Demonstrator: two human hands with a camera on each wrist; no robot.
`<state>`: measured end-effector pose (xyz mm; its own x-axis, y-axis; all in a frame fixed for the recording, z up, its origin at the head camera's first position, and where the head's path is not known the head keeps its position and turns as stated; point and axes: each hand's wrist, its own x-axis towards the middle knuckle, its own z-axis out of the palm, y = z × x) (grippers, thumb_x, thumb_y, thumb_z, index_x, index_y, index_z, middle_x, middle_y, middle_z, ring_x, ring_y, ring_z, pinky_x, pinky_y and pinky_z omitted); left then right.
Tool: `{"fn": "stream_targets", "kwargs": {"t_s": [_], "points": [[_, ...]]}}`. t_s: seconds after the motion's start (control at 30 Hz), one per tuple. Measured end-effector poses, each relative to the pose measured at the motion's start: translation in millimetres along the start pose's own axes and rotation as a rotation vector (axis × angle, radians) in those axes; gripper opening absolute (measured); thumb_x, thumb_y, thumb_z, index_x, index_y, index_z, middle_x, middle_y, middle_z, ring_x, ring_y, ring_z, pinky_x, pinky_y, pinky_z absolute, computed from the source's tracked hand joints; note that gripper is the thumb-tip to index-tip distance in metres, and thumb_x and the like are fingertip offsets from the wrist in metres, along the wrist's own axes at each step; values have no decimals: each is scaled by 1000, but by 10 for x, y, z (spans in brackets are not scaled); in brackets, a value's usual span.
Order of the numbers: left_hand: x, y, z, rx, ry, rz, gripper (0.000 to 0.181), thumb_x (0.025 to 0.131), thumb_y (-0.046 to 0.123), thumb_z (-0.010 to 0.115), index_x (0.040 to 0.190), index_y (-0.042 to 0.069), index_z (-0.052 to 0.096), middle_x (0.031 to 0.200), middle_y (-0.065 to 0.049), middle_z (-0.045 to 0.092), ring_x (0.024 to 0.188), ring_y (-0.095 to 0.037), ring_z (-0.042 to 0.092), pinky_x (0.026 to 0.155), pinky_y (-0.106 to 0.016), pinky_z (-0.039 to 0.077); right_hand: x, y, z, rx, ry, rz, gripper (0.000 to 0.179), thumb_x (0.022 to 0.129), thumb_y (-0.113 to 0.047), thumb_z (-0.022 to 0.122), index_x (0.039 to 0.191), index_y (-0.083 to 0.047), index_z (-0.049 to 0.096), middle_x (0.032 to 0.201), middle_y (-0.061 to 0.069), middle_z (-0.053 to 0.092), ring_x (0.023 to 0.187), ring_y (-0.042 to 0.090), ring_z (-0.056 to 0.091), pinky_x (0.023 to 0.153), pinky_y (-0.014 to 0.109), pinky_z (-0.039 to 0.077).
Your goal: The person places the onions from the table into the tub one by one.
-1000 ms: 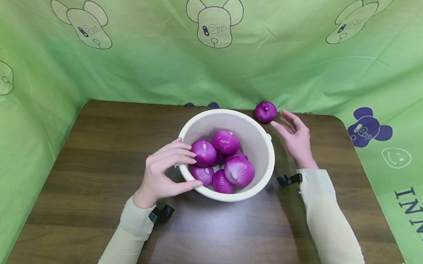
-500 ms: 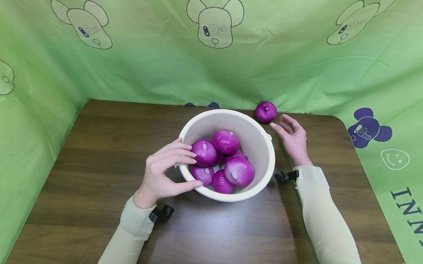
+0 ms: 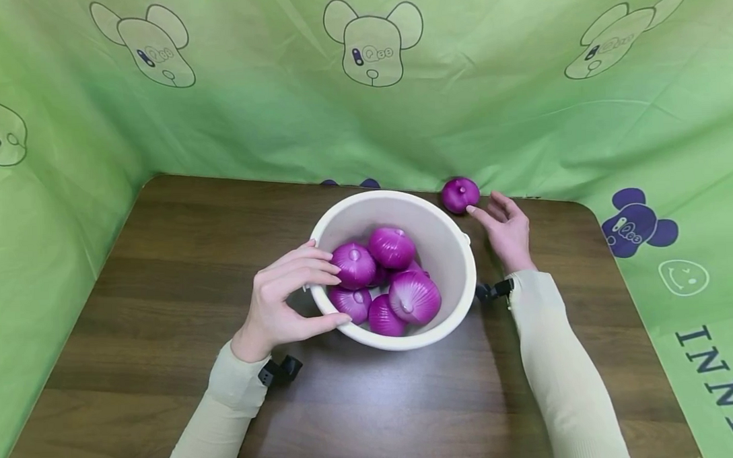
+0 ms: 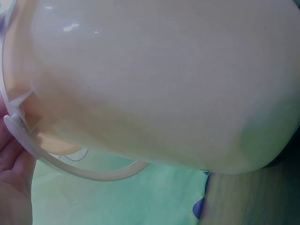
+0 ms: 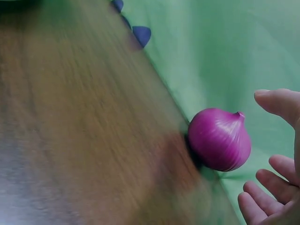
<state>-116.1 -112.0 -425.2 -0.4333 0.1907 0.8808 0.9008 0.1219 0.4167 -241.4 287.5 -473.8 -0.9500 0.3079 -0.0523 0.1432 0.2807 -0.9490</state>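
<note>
A white bucket (image 3: 448, 266) stands in the middle with several purple onions (image 3: 415, 297) inside. On its left side my left hand (image 3: 275, 305) grips the rim, fingers reaching over the edge and thumb along the front. The left wrist view is mostly filled by the bucket's outer wall (image 4: 159, 84), with the handle (image 4: 98, 175) hanging beside it. One loose onion (image 3: 460, 195) lies at the table's back edge, right of the bucket. My right hand (image 3: 509, 237) hovers just right of it, thumb and fingers spread; the right wrist view shows a gap between them and the onion (image 5: 219, 140).
The brown wooden table (image 3: 163, 297) has its back edge against a green printed cloth (image 3: 247, 112), which also hangs at the left and right. The bucket stands close to the back edge.
My right hand first drew back slightly, then moved in again toward the loose onion. The left hand and the bucket stayed put.
</note>
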Motion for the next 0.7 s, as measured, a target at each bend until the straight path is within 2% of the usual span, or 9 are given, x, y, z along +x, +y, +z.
{"fn": "stream_targets", "kwargs": {"t_s": [0.4, 0.7], "points": [[3, -6, 0, -7, 2, 5, 40, 78, 37, 90, 91, 2, 77, 91, -13, 74, 92, -31, 70, 103, -57, 50, 213, -75, 44, -97, -55, -10, 96, 85, -40, 85, 160, -12, 32, 163, 7, 34, 146, 24, 36, 119, 34, 33], [-4, -15, -1, -1, 0, 2, 40, 78, 37, 90, 91, 2, 77, 92, -12, 75, 90, -34, 70, 104, -56, 50, 301, -80, 107, -107, -81, -46, 96, 85, -31, 86, 160, -8, 30, 158, 18, 38, 141, 30, 43, 114, 35, 41]]}}
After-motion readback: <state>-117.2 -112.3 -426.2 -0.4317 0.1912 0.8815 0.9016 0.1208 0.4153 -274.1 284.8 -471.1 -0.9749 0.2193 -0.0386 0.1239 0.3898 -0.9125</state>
